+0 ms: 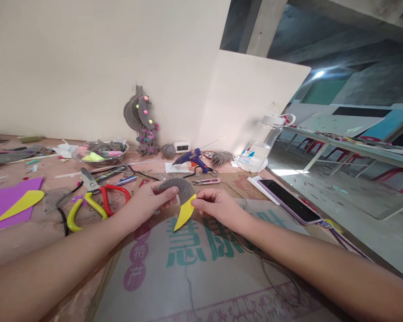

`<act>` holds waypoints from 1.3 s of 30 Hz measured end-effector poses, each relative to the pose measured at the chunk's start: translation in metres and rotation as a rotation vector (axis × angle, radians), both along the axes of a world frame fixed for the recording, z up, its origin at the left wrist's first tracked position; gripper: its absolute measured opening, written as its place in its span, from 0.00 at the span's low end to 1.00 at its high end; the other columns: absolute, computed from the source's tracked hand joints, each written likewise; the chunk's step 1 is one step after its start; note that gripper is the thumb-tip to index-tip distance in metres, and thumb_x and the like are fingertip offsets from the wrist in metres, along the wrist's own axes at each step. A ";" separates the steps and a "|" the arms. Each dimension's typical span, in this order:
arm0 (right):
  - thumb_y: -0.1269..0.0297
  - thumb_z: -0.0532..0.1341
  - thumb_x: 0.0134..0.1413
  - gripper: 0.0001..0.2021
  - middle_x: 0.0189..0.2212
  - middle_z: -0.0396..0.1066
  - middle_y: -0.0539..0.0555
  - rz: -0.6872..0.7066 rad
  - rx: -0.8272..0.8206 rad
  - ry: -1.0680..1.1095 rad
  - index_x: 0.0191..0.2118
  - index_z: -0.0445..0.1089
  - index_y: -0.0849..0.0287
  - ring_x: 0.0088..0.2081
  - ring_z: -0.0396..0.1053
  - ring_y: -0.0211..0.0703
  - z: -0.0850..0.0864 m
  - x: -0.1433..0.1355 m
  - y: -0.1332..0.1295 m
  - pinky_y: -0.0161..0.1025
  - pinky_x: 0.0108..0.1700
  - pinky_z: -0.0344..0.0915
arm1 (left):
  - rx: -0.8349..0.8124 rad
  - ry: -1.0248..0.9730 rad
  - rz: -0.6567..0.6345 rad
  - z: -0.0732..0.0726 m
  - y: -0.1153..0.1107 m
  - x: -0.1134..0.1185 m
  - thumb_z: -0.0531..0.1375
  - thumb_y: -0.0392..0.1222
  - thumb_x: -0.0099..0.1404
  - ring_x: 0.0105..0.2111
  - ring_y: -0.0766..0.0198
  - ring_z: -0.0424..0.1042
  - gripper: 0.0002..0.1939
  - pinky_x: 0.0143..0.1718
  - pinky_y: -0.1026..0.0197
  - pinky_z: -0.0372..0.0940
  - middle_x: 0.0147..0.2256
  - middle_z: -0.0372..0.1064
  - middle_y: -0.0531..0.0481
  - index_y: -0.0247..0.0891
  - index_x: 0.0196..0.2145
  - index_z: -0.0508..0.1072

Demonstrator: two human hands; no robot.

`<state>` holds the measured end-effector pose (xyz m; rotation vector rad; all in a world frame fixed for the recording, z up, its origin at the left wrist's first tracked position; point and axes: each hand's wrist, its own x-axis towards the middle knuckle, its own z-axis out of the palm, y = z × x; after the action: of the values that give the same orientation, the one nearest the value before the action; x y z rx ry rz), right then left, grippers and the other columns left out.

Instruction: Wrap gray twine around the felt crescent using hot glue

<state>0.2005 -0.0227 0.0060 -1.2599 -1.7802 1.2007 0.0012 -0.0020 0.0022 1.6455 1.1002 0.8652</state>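
Between my two hands is a curved yellow foam crescent (184, 215), held above the printed cardboard sheet. Grey yarn (179, 185) is wound closely around its upper part, while the pointed lower end shows bare yellow. My left hand (157, 197) pinches the yarn-covered end between thumb and fingers. At the edge where the yarn meets the yellow, my right hand (213, 203) has its fingertips closed on the piece. A loose grey strand (248, 248) trails below my right forearm onto the cardboard (147, 299).
Left of my hands lie red-and-yellow-handled scissors (97, 197) and a yellow cutout (20, 206) on purple sheet (6, 197). Behind are a blue glue gun (193, 158), snips (206, 181), a metal bowl (122, 147) and a decorated grey hanging (137, 116). Rightward stand a bottle (257, 147) and phone (289, 201).
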 end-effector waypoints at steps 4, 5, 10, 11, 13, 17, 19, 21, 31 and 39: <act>0.57 0.59 0.50 0.11 0.18 0.60 0.46 0.022 0.108 -0.050 0.26 0.66 0.61 0.20 0.54 0.30 0.001 -0.001 -0.003 0.30 0.22 0.51 | 0.003 0.028 0.052 0.000 -0.002 0.000 0.57 0.56 0.54 0.18 0.69 0.59 0.19 0.19 0.67 0.53 0.18 0.62 0.55 0.36 0.20 0.67; 0.57 0.58 0.50 0.12 0.19 0.59 0.46 -0.007 0.166 -0.051 0.26 0.65 0.61 0.21 0.54 0.31 0.001 -0.001 -0.003 0.30 0.23 0.51 | 0.010 0.033 0.063 0.000 -0.002 0.000 0.57 0.55 0.54 0.18 0.69 0.59 0.19 0.19 0.67 0.52 0.18 0.62 0.55 0.36 0.20 0.66; 0.57 0.56 0.53 0.10 0.23 0.61 0.47 -0.172 0.364 -0.039 0.37 0.65 0.59 0.22 0.55 0.32 0.003 0.004 -0.004 0.31 0.24 0.54 | 0.036 0.064 0.063 0.003 -0.004 0.001 0.57 0.54 0.55 0.19 0.69 0.60 0.18 0.21 0.67 0.54 0.18 0.62 0.56 0.37 0.19 0.64; 0.57 0.56 0.54 0.11 0.25 0.63 0.48 -0.162 0.374 -0.067 0.39 0.66 0.58 0.23 0.56 0.32 0.004 0.005 -0.004 0.32 0.24 0.55 | 0.035 0.076 0.069 0.004 -0.005 0.001 0.57 0.54 0.55 0.19 0.69 0.61 0.18 0.21 0.67 0.54 0.18 0.62 0.56 0.37 0.20 0.64; 0.58 0.55 0.54 0.12 0.29 0.66 0.51 -0.119 0.419 -0.141 0.39 0.68 0.58 0.26 0.59 0.34 0.003 0.005 -0.003 0.33 0.28 0.57 | 0.024 0.105 0.071 0.006 -0.005 0.001 0.57 0.55 0.54 0.20 0.68 0.61 0.18 0.21 0.67 0.55 0.18 0.62 0.56 0.37 0.21 0.65; 0.59 0.56 0.54 0.11 0.34 0.66 0.53 -0.050 0.453 -0.198 0.36 0.71 0.60 0.32 0.63 0.36 -0.001 0.002 0.000 0.34 0.33 0.59 | 0.028 0.140 0.049 0.007 -0.006 0.002 0.57 0.54 0.54 0.20 0.67 0.63 0.17 0.22 0.66 0.57 0.18 0.64 0.55 0.36 0.22 0.66; 0.59 0.57 0.53 0.10 0.35 0.65 0.53 -0.034 0.427 -0.188 0.35 0.70 0.60 0.32 0.63 0.36 -0.004 0.001 0.002 0.34 0.32 0.60 | 0.043 0.144 0.029 0.007 -0.006 0.002 0.57 0.55 0.54 0.20 0.67 0.63 0.17 0.22 0.66 0.57 0.18 0.65 0.54 0.36 0.22 0.67; 0.60 0.58 0.52 0.09 0.33 0.64 0.52 -0.011 0.422 -0.186 0.33 0.70 0.60 0.31 0.63 0.36 -0.006 0.001 0.002 0.34 0.33 0.60 | 0.051 0.146 0.005 0.006 -0.005 0.002 0.57 0.54 0.55 0.20 0.67 0.63 0.18 0.22 0.66 0.57 0.18 0.65 0.54 0.36 0.21 0.67; 0.60 0.56 0.55 0.10 0.30 0.65 0.51 0.037 0.435 -0.185 0.30 0.71 0.60 0.31 0.62 0.36 -0.005 0.002 0.001 0.33 0.33 0.59 | 0.036 0.126 -0.026 0.000 -0.004 0.001 0.57 0.54 0.55 0.19 0.68 0.61 0.17 0.22 0.66 0.56 0.18 0.63 0.54 0.36 0.19 0.66; 0.54 0.46 0.59 0.18 0.24 0.61 0.50 -0.117 0.329 -0.127 0.41 0.68 0.59 0.26 0.59 0.36 0.001 0.008 0.006 0.33 0.28 0.56 | 0.023 0.082 -0.008 0.002 -0.003 0.002 0.56 0.54 0.55 0.20 0.68 0.61 0.18 0.22 0.66 0.55 0.18 0.62 0.54 0.36 0.20 0.65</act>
<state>0.2090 -0.0170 0.0068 -1.2450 -1.8740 0.7398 0.0028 -0.0050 0.0037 1.7161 1.1424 0.8140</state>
